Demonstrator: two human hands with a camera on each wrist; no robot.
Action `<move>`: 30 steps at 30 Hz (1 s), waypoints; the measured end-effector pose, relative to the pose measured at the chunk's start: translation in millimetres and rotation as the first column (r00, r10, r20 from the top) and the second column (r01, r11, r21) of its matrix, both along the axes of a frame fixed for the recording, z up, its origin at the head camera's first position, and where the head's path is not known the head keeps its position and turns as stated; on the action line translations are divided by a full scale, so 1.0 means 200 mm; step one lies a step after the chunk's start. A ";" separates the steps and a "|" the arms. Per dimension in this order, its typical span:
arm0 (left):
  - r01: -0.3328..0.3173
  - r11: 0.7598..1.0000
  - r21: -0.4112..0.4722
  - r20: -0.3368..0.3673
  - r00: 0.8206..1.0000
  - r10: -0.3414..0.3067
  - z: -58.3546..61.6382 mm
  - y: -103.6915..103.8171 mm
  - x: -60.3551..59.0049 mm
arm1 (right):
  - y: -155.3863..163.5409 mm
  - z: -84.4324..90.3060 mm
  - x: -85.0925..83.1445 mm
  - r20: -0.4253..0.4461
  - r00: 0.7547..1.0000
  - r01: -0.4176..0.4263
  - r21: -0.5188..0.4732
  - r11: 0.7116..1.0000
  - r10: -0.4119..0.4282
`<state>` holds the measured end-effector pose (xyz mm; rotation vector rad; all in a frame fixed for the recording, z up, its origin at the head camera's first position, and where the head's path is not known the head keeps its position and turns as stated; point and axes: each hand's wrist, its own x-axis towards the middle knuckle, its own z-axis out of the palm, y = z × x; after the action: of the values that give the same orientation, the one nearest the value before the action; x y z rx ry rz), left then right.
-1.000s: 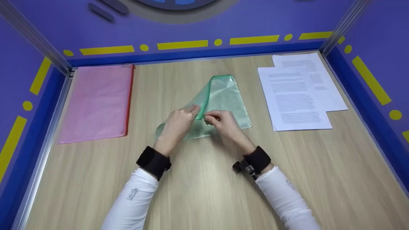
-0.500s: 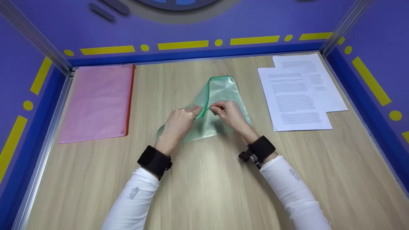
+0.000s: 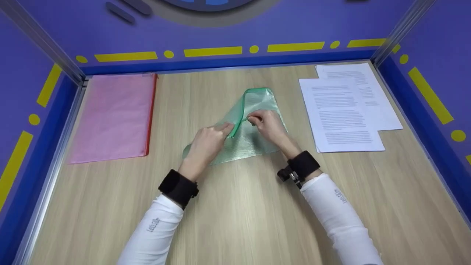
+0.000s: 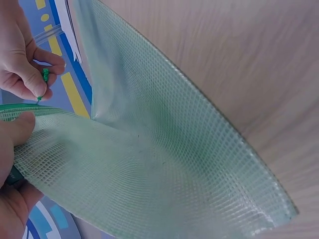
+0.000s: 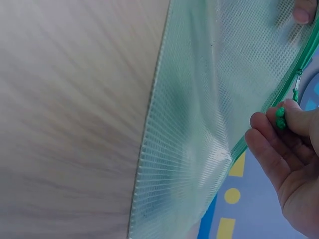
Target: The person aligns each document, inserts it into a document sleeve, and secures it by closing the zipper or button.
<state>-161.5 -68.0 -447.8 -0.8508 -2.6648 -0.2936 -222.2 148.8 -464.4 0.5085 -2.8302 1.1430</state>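
A translucent green mesh zipper pouch (image 3: 235, 147) lies in the middle of the table, its zipper edge (image 3: 243, 106) lifted and folded back. My left hand (image 3: 206, 145) pinches the corner at one end of that edge; in the left wrist view its thumb (image 4: 22, 127) presses on the mesh. Between thumb and fingers my right hand (image 3: 270, 127) holds the green cord zipper pull (image 5: 280, 118). The cord runs taut to the small metal slider (image 5: 299, 73) on the green zipper, a short way along from my left hand.
A pink zipper pouch (image 3: 114, 117) with a red zipper lies at the left of the table. Two overlapping stacks of printed paper (image 3: 342, 117) lie at the right. Purple and blue panels (image 3: 220, 33) wall the table at the back and sides.
My right hand has moved away and slightly right along the zipper, drawing the pull with it. The left hand keeps its grip on the corner, nearly still.
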 end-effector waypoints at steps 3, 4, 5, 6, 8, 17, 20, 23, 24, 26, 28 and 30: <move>0.001 1.000 0.006 0.009 1.000 -0.001 -0.01 0.00 0.00 | 0.01 -0.01 -0.01 -0.004 1.000 0.013 0.010 1.000 -0.013; 0.000 1.000 0.008 0.009 1.000 0.000 -0.01 -0.01 0.00 | 0.01 -0.02 -0.02 -0.003 1.000 0.017 0.011 1.000 -0.017; 0.000 1.000 0.010 0.008 1.000 0.000 -0.01 -0.01 0.00 | 0.01 -0.02 -0.02 -0.003 1.000 0.022 0.010 1.000 -0.022; -0.001 1.000 0.011 0.007 1.000 0.001 -0.01 -0.01 0.00 | 0.01 -0.02 -0.02 -0.003 1.000 0.029 0.011 1.000 -0.029; -0.002 1.000 0.014 0.000 1.000 0.002 -0.02 -0.01 0.00 | 0.01 -0.02 -0.02 0.001 0.999 0.043 0.008 0.999 -0.043; -0.013 0.995 0.102 -0.020 1.000 0.015 -0.04 -0.03 0.00 | 0.01 -0.01 -0.05 -0.003 0.997 0.074 0.008 0.997 -0.074; -0.023 0.992 0.120 -0.024 0.999 0.026 -0.05 -0.03 0.00 | 0.01 -0.01 -0.05 0.003 0.997 0.073 0.009 0.997 -0.073; -0.027 0.991 0.135 -0.029 0.999 0.031 -0.06 -0.03 0.00 | 0.01 -0.01 -0.05 0.005 0.997 0.075 0.007 0.997 -0.075; -0.028 0.990 0.140 -0.029 0.999 0.033 -0.06 -0.03 0.00 | 0.01 -0.01 -0.05 0.004 0.997 0.077 0.006 0.997 -0.077; -0.034 0.987 0.159 -0.022 0.999 0.038 -0.07 -0.03 0.00 | 0.01 0.00 -0.05 -0.005 0.997 0.078 0.005 0.997 -0.078; -0.042 0.983 0.178 -0.011 0.999 0.045 -0.07 -0.02 0.00 | 0.01 0.00 -0.05 -0.022 0.997 0.075 0.009 0.997 -0.075; -0.047 0.979 0.197 -0.005 0.999 0.049 -0.08 -0.02 0.00 | 0.01 0.00 -0.06 -0.032 0.997 0.076 0.012 0.997 -0.076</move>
<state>-162.1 -72.5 -462.9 -0.7234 -2.5890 -0.5300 -233.4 151.8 -464.2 0.4120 -2.8056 1.0947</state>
